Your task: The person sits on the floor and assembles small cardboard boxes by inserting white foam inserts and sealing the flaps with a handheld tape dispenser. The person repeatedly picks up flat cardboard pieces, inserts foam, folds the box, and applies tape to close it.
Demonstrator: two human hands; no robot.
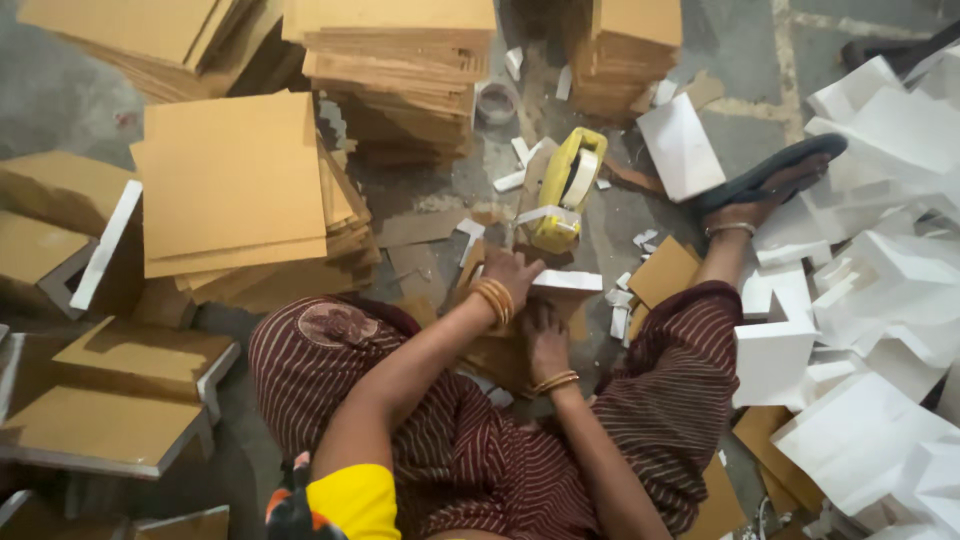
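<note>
A tape dispenser lies just beyond both hands, cardboard stacks to its left, folded boxes to its right.

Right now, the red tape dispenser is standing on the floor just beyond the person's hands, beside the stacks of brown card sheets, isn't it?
Not quite: the tape dispenser is yellow, not red, as the head view shows. It does stand on the floor just beyond the left hand and right hand, beside the stacks of brown card sheets.

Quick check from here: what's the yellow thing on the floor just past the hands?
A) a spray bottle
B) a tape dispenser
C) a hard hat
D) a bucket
B: the yellow tape dispenser carries a roll of pale tape and lies just beyond the left hand.
</note>
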